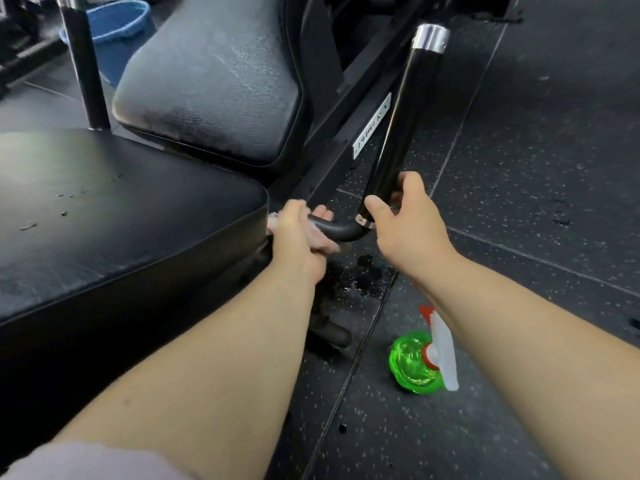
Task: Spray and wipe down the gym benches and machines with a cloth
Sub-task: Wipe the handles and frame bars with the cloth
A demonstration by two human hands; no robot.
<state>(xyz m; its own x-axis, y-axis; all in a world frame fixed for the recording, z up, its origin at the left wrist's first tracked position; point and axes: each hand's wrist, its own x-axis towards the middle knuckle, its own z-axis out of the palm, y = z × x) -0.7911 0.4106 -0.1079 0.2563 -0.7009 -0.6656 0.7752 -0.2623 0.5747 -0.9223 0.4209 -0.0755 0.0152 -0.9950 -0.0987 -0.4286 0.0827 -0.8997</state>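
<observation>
The left hand (298, 233) closes its grip on the pale cloth (325, 243), wrapped round the bent bar (343, 232), apparently to rub it. The right hand (405, 220) curls its grip round the upright tube (401, 116), likely steadying it. The spray bottle (415, 362) sits on the floor (519, 393), leaving both hands free.

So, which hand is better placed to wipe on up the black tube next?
Left, probably. The left hand holds the cloth round the bend just below the tube. The right hand grips the tube bare, with no cloth.
</observation>
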